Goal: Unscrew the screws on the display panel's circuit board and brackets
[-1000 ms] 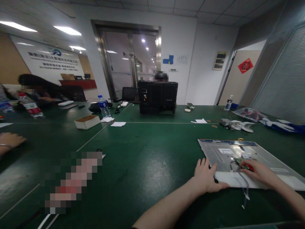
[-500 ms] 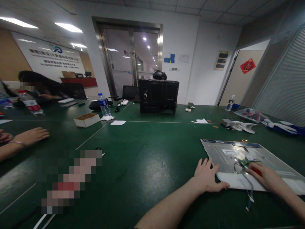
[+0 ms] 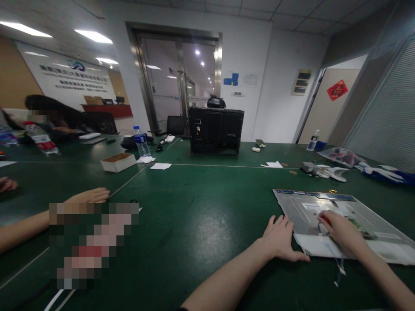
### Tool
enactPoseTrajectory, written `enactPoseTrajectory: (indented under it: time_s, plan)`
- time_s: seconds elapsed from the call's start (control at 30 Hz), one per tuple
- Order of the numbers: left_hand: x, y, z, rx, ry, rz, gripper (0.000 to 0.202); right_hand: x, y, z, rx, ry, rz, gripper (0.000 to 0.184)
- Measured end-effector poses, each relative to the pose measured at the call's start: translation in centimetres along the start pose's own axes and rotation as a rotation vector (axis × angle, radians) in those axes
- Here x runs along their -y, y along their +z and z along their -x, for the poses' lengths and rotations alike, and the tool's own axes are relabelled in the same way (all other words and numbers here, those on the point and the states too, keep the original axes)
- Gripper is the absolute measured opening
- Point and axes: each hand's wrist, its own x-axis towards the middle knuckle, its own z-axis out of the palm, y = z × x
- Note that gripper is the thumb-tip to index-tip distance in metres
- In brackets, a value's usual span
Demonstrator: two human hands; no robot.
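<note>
A flat silvery display panel (image 3: 296,211) lies on the green table, with a white strip along its near edge. My left hand (image 3: 279,239) rests against its near left corner, fingers spread. Over the middle of the panel, my right hand (image 3: 345,233) is closed around a red-handled tool (image 3: 327,220), whose tip is hidden. Partly covered by that hand is a green circuit board (image 3: 361,228). Thin cables (image 3: 340,273) with white plugs hang over the panel's near edge.
A black monitor housing (image 3: 215,131) stands upright at the back. A co-worker's hand (image 3: 89,196) lies left, beside a pixelated long object (image 3: 97,237). Also there are an open box (image 3: 118,163), a bottle (image 3: 141,142), grey-white parts (image 3: 324,170) and a plastic bag (image 3: 340,155).
My right hand has moved left across the panel with the red-handled tool, uncovering more of the circuit board. My left hand has barely shifted. A co-worker's hand has moved right.
</note>
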Motion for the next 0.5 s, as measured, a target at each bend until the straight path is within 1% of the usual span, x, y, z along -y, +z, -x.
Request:
enactPoseTrajectory:
  time_s: [0.07,0.13,0.23,0.3,0.4,0.5]
  plan:
    - [-0.3,0.2,-0.1,-0.028,-0.033,-0.01,0.104,2.1,0.1,-0.3,0.002,0.032,0.032,0.033]
    - [-0.6,0.5,-0.2,-0.07,-0.076,-0.033,0.105,4.5,0.3,-0.2,0.015,-0.01,0.022,0.033]
    - [-0.9,0.8,-0.4,-0.133,-0.109,-0.076,0.097,8.1,0.8,0.2,0.082,-0.076,0.042,0.029]
    - [-1.1,0.8,-0.3,-0.173,-0.114,-0.099,0.094,9.8,1.1,0.5,0.093,-0.069,0.102,0.023]
    - [-1.3,0.6,0.1,-0.196,-0.12,-0.129,0.094,10.8,1.3,0.6,0.083,-0.006,0.169,0.023]
    - [-1.5,0.3,0.7,-0.19,-0.112,-0.155,0.086,10.4,1.4,0.4,0.077,0.048,0.207,0.025]
